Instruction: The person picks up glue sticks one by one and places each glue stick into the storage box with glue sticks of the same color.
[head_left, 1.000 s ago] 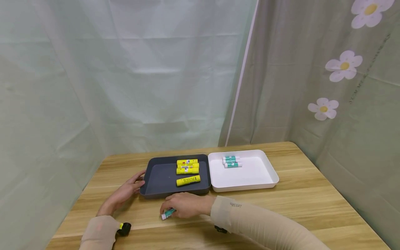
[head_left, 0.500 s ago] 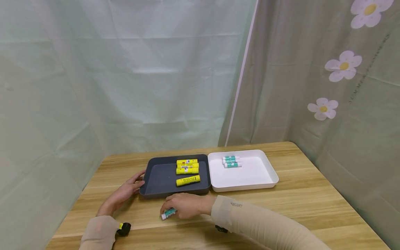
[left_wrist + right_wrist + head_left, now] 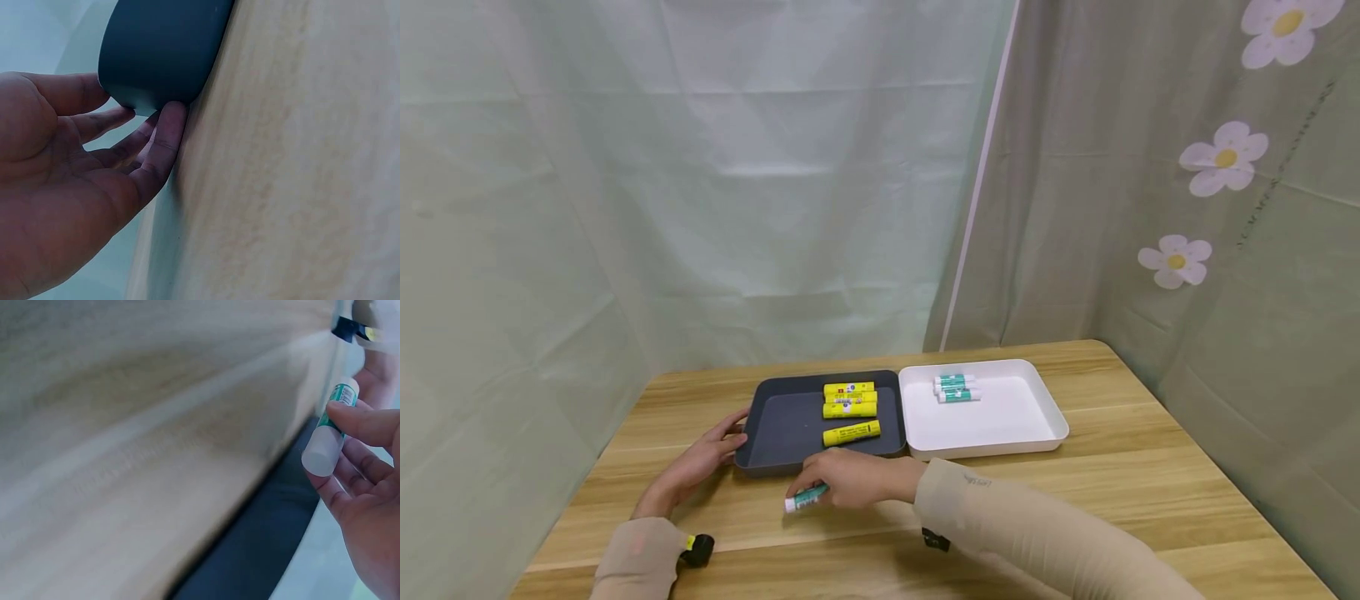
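My right hand pinches a green-and-white glue stick between thumb and fingers, in front of the dark grey tray. The right wrist view shows the white end of that glue stick pointing out past the thumb. At the left end of the grey tray, my left hand rests its fairly straight fingers against the wall; the left wrist view shows fingertips at the tray's corner. Several yellow glue sticks lie in the grey tray, one set apart nearer its front.
A white tray stands against the grey tray's right side. Green-and-white glue sticks lie together near its back left. The wooden table runs back to a hanging curtain, with more curtain along both sides.
My right hand has risen a little and moved towards the grey tray, carrying the glue stick with it. The left hand and both trays stay where they were.
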Action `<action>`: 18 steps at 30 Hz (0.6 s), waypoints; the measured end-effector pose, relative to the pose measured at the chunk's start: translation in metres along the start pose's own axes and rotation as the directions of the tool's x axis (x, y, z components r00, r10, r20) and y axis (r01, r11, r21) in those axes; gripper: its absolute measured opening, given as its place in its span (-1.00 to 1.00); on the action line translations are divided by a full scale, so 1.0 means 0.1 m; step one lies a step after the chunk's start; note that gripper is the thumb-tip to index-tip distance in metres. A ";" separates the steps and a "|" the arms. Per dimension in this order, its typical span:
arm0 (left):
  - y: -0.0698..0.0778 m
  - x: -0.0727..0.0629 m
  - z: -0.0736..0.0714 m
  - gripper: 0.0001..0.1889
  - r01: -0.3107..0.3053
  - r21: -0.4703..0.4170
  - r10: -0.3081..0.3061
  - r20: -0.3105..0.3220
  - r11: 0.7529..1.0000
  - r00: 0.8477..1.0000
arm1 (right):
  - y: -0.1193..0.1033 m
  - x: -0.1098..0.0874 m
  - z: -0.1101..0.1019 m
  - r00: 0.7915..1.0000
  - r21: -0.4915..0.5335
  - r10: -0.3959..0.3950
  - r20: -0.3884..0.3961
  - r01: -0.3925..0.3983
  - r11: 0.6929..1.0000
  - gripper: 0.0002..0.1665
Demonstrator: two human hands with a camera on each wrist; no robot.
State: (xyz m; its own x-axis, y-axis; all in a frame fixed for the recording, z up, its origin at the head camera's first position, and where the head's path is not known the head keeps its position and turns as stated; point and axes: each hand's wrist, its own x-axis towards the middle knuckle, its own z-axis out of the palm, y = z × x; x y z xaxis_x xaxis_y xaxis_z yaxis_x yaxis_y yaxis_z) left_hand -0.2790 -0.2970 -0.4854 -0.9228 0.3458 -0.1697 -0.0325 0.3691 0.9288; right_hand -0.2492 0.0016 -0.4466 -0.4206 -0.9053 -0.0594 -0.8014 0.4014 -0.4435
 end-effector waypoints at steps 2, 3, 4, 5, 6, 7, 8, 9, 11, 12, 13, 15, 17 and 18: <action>0.00 0.00 0.00 -0.33 -0.001 -0.002 0.001 0.001 1.000 1.000 | 0.01 -0.03 -0.05 1.000 0.007 0.005 -0.019 -0.005 1.000 -0.45; 0.00 0.00 0.00 -0.33 -0.001 -0.006 0.001 -0.001 1.000 1.000 | 0.01 -0.05 -0.08 1.000 0.013 0.010 -0.026 -0.010 1.000 -0.45; 0.00 0.00 0.00 -0.33 -0.002 -0.007 0.002 -0.001 1.000 1.000 | 0.02 -0.07 -0.12 0.999 0.024 0.019 -0.034 -0.018 1.000 -0.45; 0.00 0.00 0.00 -0.33 -0.004 -0.007 0.004 0.001 1.000 1.000 | 0.02 -0.09 -0.15 0.999 0.036 0.027 -0.042 -0.025 0.999 -0.46; 0.00 0.00 0.00 -0.33 -0.007 -0.008 0.007 0.002 1.000 1.000 | 0.03 -0.12 -0.19 0.998 0.044 0.036 -0.051 -0.034 0.998 -0.47; 0.00 0.00 0.00 -0.33 -0.007 -0.011 0.007 0.002 1.000 1.000 | 0.05 -0.15 -0.22 0.997 0.054 0.050 -0.061 -0.046 0.997 -0.48; 0.00 0.00 -0.01 -0.33 -0.007 -0.012 0.007 0.002 1.000 1.000 | 0.05 -0.18 -0.26 0.995 0.059 0.062 -0.074 -0.058 0.997 -0.48; 0.00 0.00 -0.01 -0.33 -0.007 -0.014 0.007 0.001 1.000 1.000 | 0.07 -0.21 -0.30 0.994 0.066 0.075 -0.084 -0.070 0.995 -0.49; -0.01 0.01 -0.01 -0.33 -0.008 -0.012 0.008 0.002 1.000 1.000 | 0.13 -0.27 -0.37 0.989 0.084 0.105 -0.102 -0.097 0.992 -0.50; -0.01 0.01 -0.01 -0.33 -0.008 -0.013 0.008 0.003 1.000 1.000 | 0.15 -0.30 -0.41 0.987 0.087 0.122 -0.108 -0.113 0.990 -0.50; -0.01 0.01 -0.01 -0.32 -0.007 -0.016 0.007 0.003 1.000 1.000 | 0.17 -0.34 -0.46 0.984 0.093 0.140 -0.112 -0.129 0.987 -0.50; -0.01 0.01 -0.01 -0.32 -0.006 -0.017 0.006 0.003 1.000 1.000 | 0.23 -0.42 -0.54 0.978 0.096 0.172 -0.118 -0.161 0.982 -0.49; -0.02 0.01 -0.01 -0.31 -0.005 -0.018 0.005 0.006 1.000 1.000 | 0.29 -0.50 -0.62 0.973 0.105 0.194 -0.128 -0.181 0.978 -0.48; -0.02 0.01 -0.01 -0.31 -0.005 -0.018 0.005 0.007 1.000 1.000 | 0.32 -0.54 -0.66 0.970 0.109 0.202 -0.136 -0.188 0.976 -0.49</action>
State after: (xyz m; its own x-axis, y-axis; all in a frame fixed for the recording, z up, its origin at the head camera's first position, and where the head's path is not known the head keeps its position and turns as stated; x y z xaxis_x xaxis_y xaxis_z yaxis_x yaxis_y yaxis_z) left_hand -0.2800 -0.2983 -0.4870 -0.9202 0.3538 -0.1675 -0.0350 0.3518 0.9354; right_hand -0.2803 0.0724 -0.3991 -0.6280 -0.7778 -0.0253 -0.6564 0.5470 -0.5195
